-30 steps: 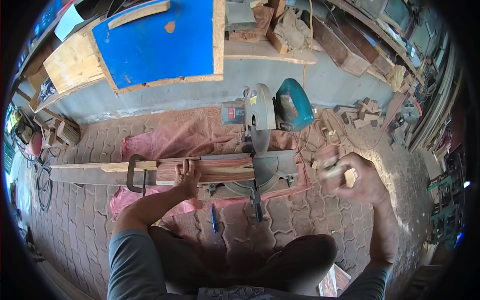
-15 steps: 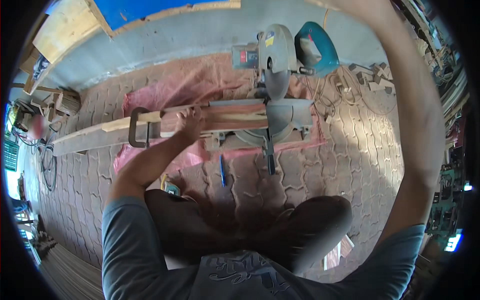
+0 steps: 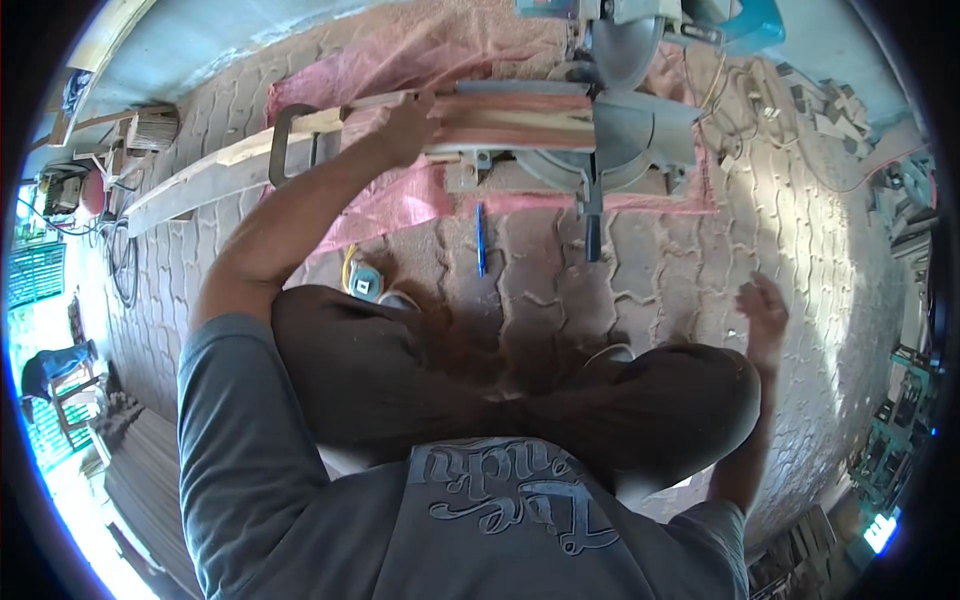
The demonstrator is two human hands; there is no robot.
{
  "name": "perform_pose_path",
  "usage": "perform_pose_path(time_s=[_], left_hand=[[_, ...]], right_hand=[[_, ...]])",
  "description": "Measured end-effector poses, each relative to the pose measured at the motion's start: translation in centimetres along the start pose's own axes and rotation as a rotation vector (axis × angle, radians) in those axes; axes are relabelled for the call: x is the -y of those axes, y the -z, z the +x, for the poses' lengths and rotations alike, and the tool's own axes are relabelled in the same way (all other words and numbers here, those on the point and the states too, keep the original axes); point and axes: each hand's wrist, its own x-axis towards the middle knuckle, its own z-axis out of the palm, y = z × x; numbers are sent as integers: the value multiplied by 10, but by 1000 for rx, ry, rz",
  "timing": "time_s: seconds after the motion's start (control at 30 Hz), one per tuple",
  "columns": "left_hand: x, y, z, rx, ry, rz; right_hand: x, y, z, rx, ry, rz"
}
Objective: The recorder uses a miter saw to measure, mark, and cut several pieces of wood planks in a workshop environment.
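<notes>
Wooden board (image 3: 515, 122) lies on the saw (image 3: 632, 150) at twelve o'clock, long axis nine-to-three. We find the left hand (image 3: 408, 132) on it, grip unclear; right hand (image 3: 763, 305), three o'clock, loosely curled, contents unclear.

On the paved floor (image 3: 640, 290), a blue pen (image 3: 481, 240) lies to the right of a small tape measure (image 3: 367, 281). A dark cord (image 3: 122, 265) loops near the floor's left edge; long strips (image 3: 150, 490) fill its near left corner. Wood offcuts (image 3: 835, 105) are piled toward the far right corner. A pale wall (image 3: 225, 40) borders the far edge.
</notes>
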Motion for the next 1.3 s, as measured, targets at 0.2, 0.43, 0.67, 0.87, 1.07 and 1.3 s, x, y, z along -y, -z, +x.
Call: perform_pose_path(time_s=[0.2,0.43,0.67,0.87,1.07,1.3], left_hand=[[-3,5,-3,-44,34,-4],[15,-35,-12,-248,-35,-66],[17,34,-45,325,-79,-287],[-76,98,-92,658,-104,-769],[-181,109,-71,894,-151,-704],[-253,76,-59,777,-237,-845]], right_hand=[[-179,-106,-73,253,-638,360],[-138,-156,-117,667,-388,71],[-71,-112,-194,416,-105,6],[-59,-102,-216,257,-36,12],[-95,-105,-222,-7,-7,31],[-208,73,-221,-214,-269,-749]])
